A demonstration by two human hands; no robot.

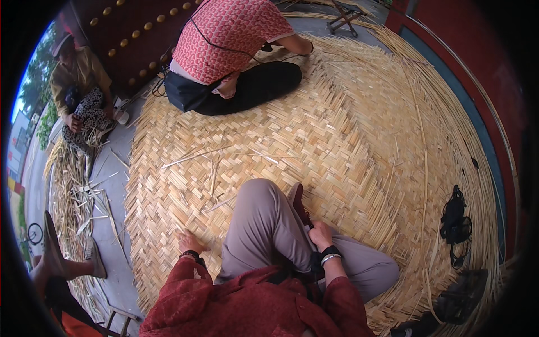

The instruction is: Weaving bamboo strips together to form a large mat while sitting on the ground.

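Observation:
I sit cross-legged on a large woven straw mat (269,132) in a herringbone weave. My left hand (191,241) lies on the mat beside my left leg, fingers spread and holding nothing. At my ankle, next to the dark red shoe (296,203), my right hand (321,236) is closed with its fingers curled. What it grips, if anything, is hidden. Loose straw strips (193,156) lie across the weave in front of my knee.
A person in a patterned red top (224,33) sits bent over the far side of the mat. Another person (78,84) sits at the far left. Straw piles (73,191) lie along the left, long strips along the right. Black straps (456,222) rest at right.

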